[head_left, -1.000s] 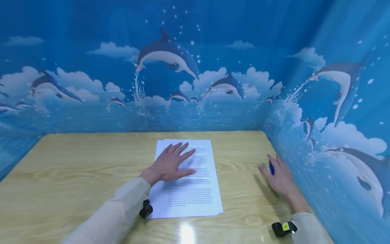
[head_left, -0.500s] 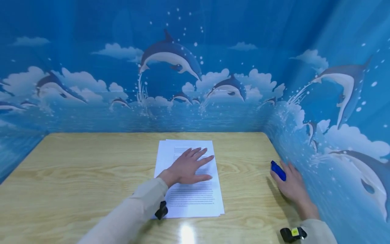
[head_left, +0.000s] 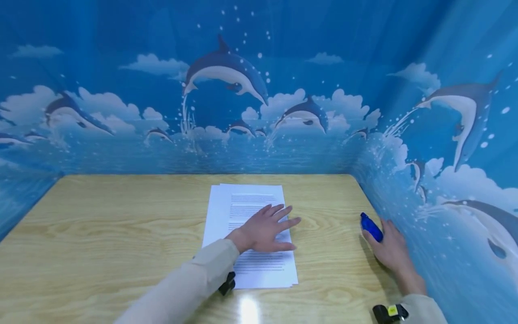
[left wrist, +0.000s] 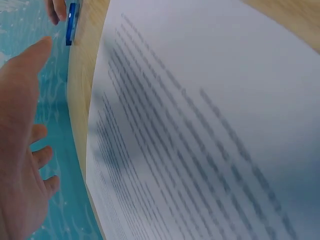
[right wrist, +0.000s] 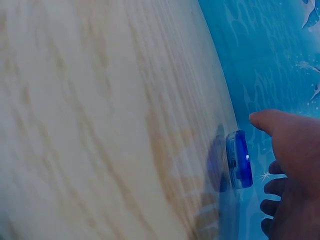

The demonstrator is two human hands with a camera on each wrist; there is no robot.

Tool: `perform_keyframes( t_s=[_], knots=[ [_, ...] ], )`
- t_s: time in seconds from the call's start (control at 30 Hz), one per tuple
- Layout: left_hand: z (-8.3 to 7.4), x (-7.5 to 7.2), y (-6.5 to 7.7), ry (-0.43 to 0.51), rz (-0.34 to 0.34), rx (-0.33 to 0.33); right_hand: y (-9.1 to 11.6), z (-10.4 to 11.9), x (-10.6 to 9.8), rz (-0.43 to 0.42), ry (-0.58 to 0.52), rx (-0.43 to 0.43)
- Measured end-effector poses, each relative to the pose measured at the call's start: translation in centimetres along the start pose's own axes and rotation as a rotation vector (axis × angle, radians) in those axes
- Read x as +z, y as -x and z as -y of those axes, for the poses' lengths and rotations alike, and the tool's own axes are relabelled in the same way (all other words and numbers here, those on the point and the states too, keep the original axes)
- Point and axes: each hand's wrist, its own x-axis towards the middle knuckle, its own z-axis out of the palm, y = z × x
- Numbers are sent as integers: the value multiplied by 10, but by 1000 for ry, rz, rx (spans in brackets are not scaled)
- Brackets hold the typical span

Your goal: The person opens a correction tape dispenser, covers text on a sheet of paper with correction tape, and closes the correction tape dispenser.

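Note:
My left hand (head_left: 265,229) hovers over the stack of printed paper (head_left: 214,209), fingers spread and thumb apart. Nothing is in its grasp, and in the left wrist view there is a gap between the hand (left wrist: 20,130) and the sheet (left wrist: 240,85). Near the table's right edge lies a small, elongated blue object (head_left: 371,227) with a clear plastic side; its exact kind is unclear. My right hand (head_left: 390,247) is just to the right of it. The right wrist view shows the thumb and loosely bent fingers of this hand (right wrist: 300,165) apart from the blue object (right wrist: 243,160).
The wood-grain table (head_left: 121,225) extends to both sides of the paper. A blue curtain printed with dolphins (head_left: 218,148) borders its back and right edges. A black wrist camera (head_left: 388,312) is strapped at the right sleeve.
My left hand has moved right across the paper. My right hand has shifted right, uncovering more of the blue object. The paper lies about where it was.

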Motion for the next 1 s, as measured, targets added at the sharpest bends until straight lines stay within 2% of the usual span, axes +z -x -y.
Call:
perform_keyframes(
  t_s=[0.23, 0.47, 0.6, 0.7, 1.0],
  knots=[
    [-16, 4, -12, -24, 23, 13, -2, 2, 2, -13, 22, -9],
    [-24, 6, -17, -23, 31, 13, -2, 7, 4, 12, 14, 55],
    [-24, 6, -17, -43, 40, -1, -3, 8, 6, -5, 23, 37],
    [-22, 5, -17, -57, 53, -9, -4, 7, 6, -17, 59, -9],
    [-14, 4, -15, -61, 29, -14, -4, 6, 6, -24, 75, -50]
  ],
)
